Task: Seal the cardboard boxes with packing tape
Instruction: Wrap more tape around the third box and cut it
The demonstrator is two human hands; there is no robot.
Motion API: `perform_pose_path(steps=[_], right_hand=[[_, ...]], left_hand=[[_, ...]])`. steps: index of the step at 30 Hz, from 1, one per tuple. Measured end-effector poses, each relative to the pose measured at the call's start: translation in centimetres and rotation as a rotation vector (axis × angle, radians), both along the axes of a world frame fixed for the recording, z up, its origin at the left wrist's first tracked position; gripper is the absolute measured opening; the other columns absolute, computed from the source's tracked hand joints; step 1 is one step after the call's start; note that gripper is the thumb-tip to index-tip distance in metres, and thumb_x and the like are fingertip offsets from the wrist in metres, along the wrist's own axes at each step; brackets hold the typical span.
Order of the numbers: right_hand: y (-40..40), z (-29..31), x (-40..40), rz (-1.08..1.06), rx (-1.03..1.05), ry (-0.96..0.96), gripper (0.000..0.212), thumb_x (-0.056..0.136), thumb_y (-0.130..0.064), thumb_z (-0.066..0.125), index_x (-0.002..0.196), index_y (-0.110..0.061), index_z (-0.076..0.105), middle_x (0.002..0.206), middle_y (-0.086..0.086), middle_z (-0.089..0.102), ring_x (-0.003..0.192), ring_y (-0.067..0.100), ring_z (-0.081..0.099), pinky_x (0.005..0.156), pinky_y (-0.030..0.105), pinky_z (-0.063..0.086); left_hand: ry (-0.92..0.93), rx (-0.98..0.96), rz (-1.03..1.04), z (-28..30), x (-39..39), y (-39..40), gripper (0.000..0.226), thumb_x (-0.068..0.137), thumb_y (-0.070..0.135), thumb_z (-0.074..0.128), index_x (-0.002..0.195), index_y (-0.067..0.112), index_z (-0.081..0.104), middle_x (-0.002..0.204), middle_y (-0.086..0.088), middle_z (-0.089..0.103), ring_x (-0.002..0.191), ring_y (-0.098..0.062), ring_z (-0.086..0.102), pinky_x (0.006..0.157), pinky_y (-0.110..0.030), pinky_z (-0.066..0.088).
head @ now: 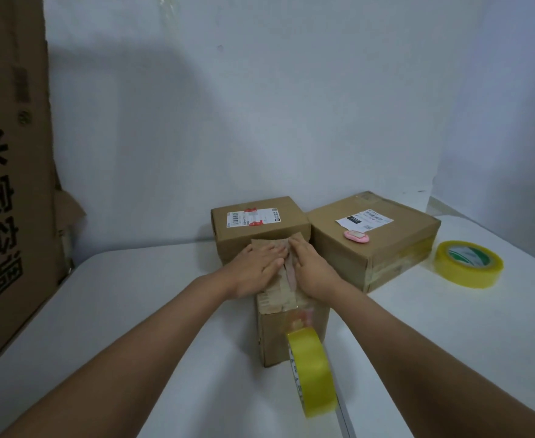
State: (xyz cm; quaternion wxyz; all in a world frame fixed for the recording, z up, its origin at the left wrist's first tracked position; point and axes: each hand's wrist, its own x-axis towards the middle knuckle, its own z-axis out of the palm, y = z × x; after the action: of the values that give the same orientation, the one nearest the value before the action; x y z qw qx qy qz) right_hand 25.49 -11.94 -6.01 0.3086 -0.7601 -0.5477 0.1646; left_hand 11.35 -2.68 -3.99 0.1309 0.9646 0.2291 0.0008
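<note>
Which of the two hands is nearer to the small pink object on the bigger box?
The right hand. It presses the near box's top, just left of and below the pink object. The left hand lies farther left on the same box.

White table (449, 327), white wall behind. Small cardboard box (291, 330) near centre; left hand (258, 265) and right hand (312, 263) lie flat on its top flaps, fingers straight, either side of the seam. Yellow tape roll (312, 371) hangs on edge at the box's near face, strip running up onto it. Two labelled boxes behind: left one (260, 226), larger right one (373, 241) carrying a pink object (356, 235). Second tape roll (468, 263) lies flat at right. Tall printed carton (10, 172) at left.
</note>
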Motion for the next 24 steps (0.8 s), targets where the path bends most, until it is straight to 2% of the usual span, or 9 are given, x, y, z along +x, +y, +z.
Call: perform_pose_path(steps=[4,8,11,14,16,17,19,21,24], right_hand=[[-0.2,0.2,0.0,0.000,0.026,0.036,0.054,0.101,-0.013,0.036,0.153,-0.012,0.021,0.162,0.001,0.015,0.146,0.019,0.024,0.117,0.029,0.019],[-0.5,0.2,0.0,-0.021,0.059,0.053,0.054,0.101,-0.009,0.037,0.153,-0.012,0.023,0.162,0.002,0.015,0.147,0.018,0.020,0.119,0.028,0.017],[-1.0,0.6,0.0,-0.092,0.152,0.170,0.048,0.102,-0.012,0.040,0.149,-0.010,0.031,0.159,0.004,0.020,0.145,0.017,0.022,0.115,0.023,0.016],[-2.8,0.6,0.0,-0.317,0.313,0.323,0.029,0.100,-0.021,0.045,0.126,-0.012,0.054,0.136,0.007,0.044,0.122,0.020,0.048,0.104,0.031,0.036],[-4.9,0.0,-0.4,-0.443,0.441,0.338,0.014,0.097,-0.023,0.049,0.096,-0.012,0.057,0.107,0.007,0.056,0.094,0.019,0.055,0.081,0.032,0.042],[-6.3,-0.4,-0.6,-0.474,0.473,0.366,0.019,0.097,-0.025,0.049,0.084,-0.012,0.054,0.091,0.007,0.058,0.079,0.019,0.055,0.071,0.032,0.040],[-8.9,-1.0,-1.1,-0.452,0.420,0.524,0.038,0.098,-0.032,0.048,0.066,-0.010,0.049,0.063,0.009,0.053,0.054,0.018,0.049,0.058,0.030,0.037],[-11.0,-1.4,-2.0,-0.363,0.213,0.647,0.056,0.099,-0.044,0.043,0.056,-0.009,0.052,0.049,0.007,0.051,0.041,0.018,0.049,0.049,0.026,0.038],[-13.1,-1.8,-4.0,-0.158,-0.114,0.758,0.064,0.092,-0.067,0.039,0.076,-0.011,0.066,0.055,0.000,0.064,0.048,0.010,0.062,0.048,0.021,0.048]], left_hand=[[0.044,0.069,-0.030,0.8,-0.3,-0.8,0.052,0.107,0.041,0.015,0.157,0.028,0.009,0.164,0.014,0.001,0.149,-0.001,-0.002,0.121,-0.040,-0.006],[-0.129,-0.121,-0.073,0.9,-2.6,-2.7,0.052,0.105,0.046,0.021,0.155,0.033,0.018,0.161,0.020,0.012,0.145,0.008,0.002,0.122,-0.035,-0.001],[-0.106,-0.161,-0.093,0.7,-4.4,-4.1,0.065,0.095,0.063,0.027,0.154,0.036,0.024,0.158,0.025,0.017,0.143,0.011,0.003,0.123,-0.041,0.004],[-0.073,-0.125,-0.148,-0.3,-5.9,-4.8,0.089,0.084,0.074,0.044,0.156,0.033,0.014,0.162,0.021,0.004,0.147,0.003,-0.008,0.123,-0.035,0.005],[-0.030,-0.004,-0.174,-0.9,-6.2,-4.6,0.100,0.082,0.070,0.054,0.157,0.027,0.004,0.163,0.015,-0.006,0.148,-0.004,-0.014,0.123,-0.029,0.002],[-0.013,0.076,-0.179,-1.2,-6.1,-4.6,0.100,0.085,0.065,0.057,0.157,0.024,0.001,0.163,0.011,-0.008,0.149,-0.008,-0.014,0.122,-0.028,0.001],[-0.025,0.174,-0.172,-1.6,-5.6,-4.9,0.092,0.091,0.055,0.055,0.157,0.021,0.001,0.164,0.004,-0.006,0.151,-0.015,-0.009,0.123,-0.030,0.003],[-0.058,0.200,-0.155,-1.7,-5.4,-5.5,0.086,0.094,0.051,0.053,0.157,0.018,0.004,0.165,0.000,0.001,0.151,-0.018,-0.003,0.123,-0.031,0.005],[-0.089,0.227,-0.136,-1.8,-5.8,-6.3,0.079,0.097,0.046,0.051,0.157,0.015,0.009,0.164,-0.004,0.007,0.151,-0.019,0.003,0.123,-0.029,0.006]])
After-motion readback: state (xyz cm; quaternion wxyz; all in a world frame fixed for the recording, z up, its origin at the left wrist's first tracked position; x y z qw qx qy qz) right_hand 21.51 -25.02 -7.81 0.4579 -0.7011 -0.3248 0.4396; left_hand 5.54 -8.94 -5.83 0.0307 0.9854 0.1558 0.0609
